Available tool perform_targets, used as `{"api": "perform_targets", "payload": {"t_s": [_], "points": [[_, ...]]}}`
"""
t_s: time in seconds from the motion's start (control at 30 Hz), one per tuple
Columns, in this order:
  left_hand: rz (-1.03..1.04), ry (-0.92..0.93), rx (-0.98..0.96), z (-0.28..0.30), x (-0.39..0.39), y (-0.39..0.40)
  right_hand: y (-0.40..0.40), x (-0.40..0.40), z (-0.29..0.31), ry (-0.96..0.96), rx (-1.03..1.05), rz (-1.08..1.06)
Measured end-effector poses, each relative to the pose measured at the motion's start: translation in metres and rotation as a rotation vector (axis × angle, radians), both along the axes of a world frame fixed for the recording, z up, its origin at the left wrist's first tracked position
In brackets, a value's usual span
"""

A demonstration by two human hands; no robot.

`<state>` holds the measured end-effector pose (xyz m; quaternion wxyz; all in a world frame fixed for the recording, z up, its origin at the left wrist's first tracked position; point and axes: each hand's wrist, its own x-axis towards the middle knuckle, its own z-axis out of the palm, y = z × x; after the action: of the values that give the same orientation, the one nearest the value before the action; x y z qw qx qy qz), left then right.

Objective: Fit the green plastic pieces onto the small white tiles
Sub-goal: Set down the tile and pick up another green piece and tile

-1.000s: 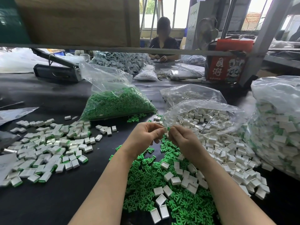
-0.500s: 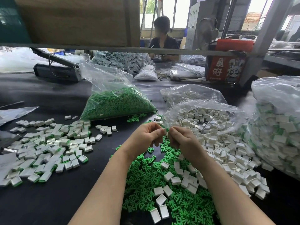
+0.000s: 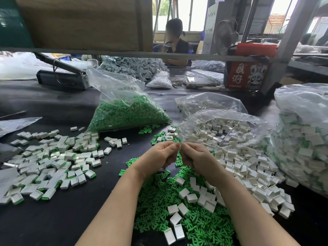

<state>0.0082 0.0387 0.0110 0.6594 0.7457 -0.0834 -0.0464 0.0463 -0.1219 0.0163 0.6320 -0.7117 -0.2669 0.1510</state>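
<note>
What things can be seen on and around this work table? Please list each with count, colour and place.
loose green pieces: many, green, heap near centre
loose white tiles: many, white, spilling right of centre
finished tiles: many, white with green, pile at left
bag of green pieces: one, clear, behind centre
bag of white tiles: one, clear, open, right of centre
bag of finished tiles: one, clear, far right
red box: one, far edge
another person: one, dark top, across the table
left hand: fingertips pinched together, centre
right hand: fingertips pinched together, touching the left
</note>
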Motion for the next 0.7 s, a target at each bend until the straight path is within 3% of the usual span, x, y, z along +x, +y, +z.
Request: {"api": "perform_targets", "payload": {"t_s": [0.7], "points": [[0.081,-0.01,0.138,0.003,0.002,-0.012,0.008,0.004,-0.009,-0.15,-0.151,-0.156]]}}
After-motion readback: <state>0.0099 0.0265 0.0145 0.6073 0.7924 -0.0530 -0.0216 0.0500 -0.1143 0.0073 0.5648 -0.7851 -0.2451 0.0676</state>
